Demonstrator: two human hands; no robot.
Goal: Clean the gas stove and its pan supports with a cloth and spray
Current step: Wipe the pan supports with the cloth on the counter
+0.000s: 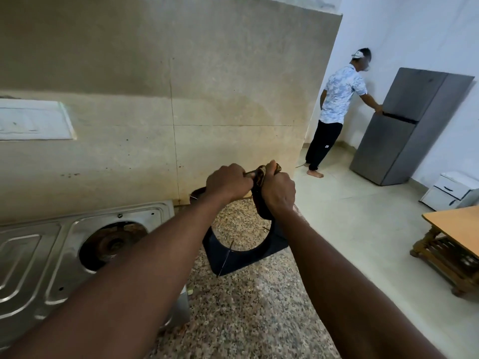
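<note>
A steel gas stove [33, 257] lies at the lower left on a speckled granite counter, its right burner opening [114, 244] bare and rusty. Just right of it a black pan support [246, 257] stands tilted on the counter. My left hand [228, 181] grips the support's upper part. My right hand [278, 189] holds a dark brown cloth [260, 203] wrapped round the same upper part, close beside my left hand. No spray bottle is in view.
A beige tiled wall [155, 86] rises behind the counter [248, 312], with a white switch plate [33, 120] at left. Beyond the counter's right edge a person [337, 104] stands at a grey fridge [409, 125]. A wooden table [456, 239] and white drawer unit [451, 190] stand at right.
</note>
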